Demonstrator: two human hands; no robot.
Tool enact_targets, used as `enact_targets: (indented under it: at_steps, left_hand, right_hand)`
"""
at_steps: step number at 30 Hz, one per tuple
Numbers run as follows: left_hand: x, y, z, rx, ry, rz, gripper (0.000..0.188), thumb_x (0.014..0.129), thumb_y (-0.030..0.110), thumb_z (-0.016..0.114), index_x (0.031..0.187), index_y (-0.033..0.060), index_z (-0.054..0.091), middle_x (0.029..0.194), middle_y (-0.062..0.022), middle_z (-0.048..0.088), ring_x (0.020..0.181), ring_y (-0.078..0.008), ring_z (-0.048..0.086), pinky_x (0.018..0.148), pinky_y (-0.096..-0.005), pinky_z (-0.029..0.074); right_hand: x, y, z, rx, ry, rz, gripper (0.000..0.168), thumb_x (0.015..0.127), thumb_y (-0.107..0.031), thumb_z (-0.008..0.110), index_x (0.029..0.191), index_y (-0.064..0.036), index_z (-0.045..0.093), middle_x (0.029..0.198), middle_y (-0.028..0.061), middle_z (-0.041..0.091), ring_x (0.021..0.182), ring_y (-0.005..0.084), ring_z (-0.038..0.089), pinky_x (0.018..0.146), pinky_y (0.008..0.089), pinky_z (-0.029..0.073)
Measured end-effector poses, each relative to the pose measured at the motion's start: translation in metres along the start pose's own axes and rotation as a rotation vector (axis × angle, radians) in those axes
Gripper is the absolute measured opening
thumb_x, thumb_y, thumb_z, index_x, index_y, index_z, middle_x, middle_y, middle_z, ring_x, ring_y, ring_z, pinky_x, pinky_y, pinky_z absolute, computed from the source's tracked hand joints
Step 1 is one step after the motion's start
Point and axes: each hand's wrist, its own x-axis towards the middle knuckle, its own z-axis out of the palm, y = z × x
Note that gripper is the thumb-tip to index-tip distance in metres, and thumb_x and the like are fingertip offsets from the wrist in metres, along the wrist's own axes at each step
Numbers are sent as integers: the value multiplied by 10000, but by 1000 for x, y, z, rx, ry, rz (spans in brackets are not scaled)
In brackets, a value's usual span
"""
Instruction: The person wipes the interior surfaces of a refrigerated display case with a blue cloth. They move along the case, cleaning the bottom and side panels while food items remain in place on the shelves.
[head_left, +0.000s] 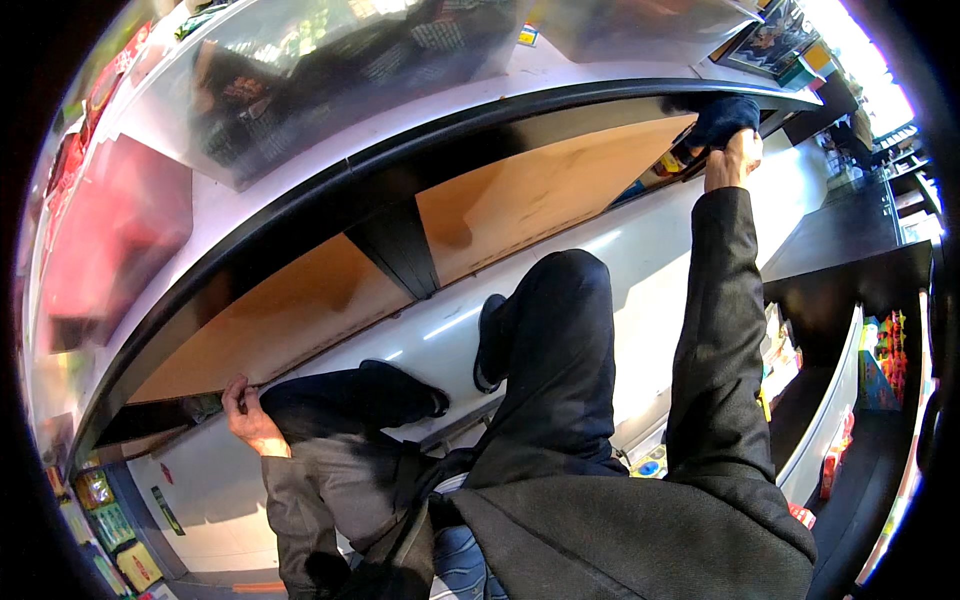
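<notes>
My right hand (735, 156) is closed on a dark blue cloth (726, 120) at the right end of a long counter, against its black edge (480, 120). Under that edge, beside the cloth, a narrow gap shows colourful packages (667, 165). My left hand (251, 420) is at the lower left, beside my bent knee and near the bottom of a tan panel (285, 315), its fingers slightly curled and holding nothing that I can see. A second tan panel (525, 202) stands right of a black upright (394, 247).
Clear plastic bins (315, 82) and a blurred red box (112, 232) stand on the counter. Black shelves (862, 465) with packaged goods are at my right. More packages (112, 525) lie on a shelf at the lower left. My legs are bent over the pale shiny floor (645, 285).
</notes>
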Motion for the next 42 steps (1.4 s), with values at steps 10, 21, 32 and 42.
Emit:
enact_targets:
  at_steps: [10,21,32,42]
  left_hand:
    - [2,-7,3,13,20,93,166,873,-41,583,1014,-12,666,1100,-90,620,1006,-209,594,885,-311,494]
    - [-5,2,10,-53,74,205,107,890,-28,578,967,-11,650,1128,-100,617,960,-206,619,778,-295,540]
    - [-9,8,-3,-37,58,102,143,935,-27,535,1013,-38,654,1194,-138,622,1005,-252,626,873,-352,536]
    - [-8,1,-7,-38,87,85,115,913,-29,552,966,-34,654,1102,-107,637,986,-220,626,853,-323,532]
  right_hand:
    - [-133,-5,41,-452,-129,-443,510,858,-51,673,1335,16,506,1185,158,608,1076,256,599,950,361,481]
    - [-415,-13,95,-438,-571,-746,597,648,132,657,1159,-175,673,1276,147,564,1168,358,520,952,420,478]
    - [-346,-44,89,-405,-632,-764,620,669,120,677,1239,-114,611,1257,188,555,1165,377,535,992,460,463]
    - [-342,13,54,-486,-674,-786,591,646,113,678,1181,-132,628,1261,159,547,1154,384,529,968,468,472]
